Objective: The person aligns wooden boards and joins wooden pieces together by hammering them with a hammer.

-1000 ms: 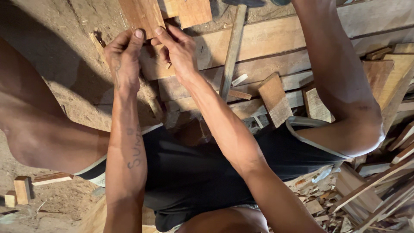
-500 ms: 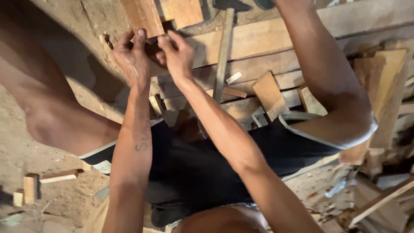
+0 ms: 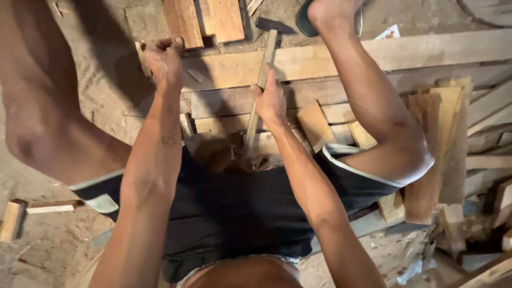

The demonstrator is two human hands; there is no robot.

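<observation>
I sit on the ground with my legs spread over a stack of wooden planks (image 3: 426,50). My left hand (image 3: 164,61) is closed on a small wooden stick (image 3: 141,57) at the left end of the top plank, beside a brown board (image 3: 183,21). My right hand (image 3: 270,98) grips the wooden handle of a hammer (image 3: 265,66), whose dark head lies at the far end on the sandy floor. The handle lies across the planks.
A second brown board (image 3: 224,18) lies next to the first. Offcuts and short wood blocks (image 3: 314,125) are scattered between my legs and piled at the right (image 3: 442,144). A small block (image 3: 10,220) and a strip lie on the sand at the left.
My right hand left the spot next to my left hand and moved right onto the hammer handle. My left hand stays at the plank's end. The view shifted downward.
</observation>
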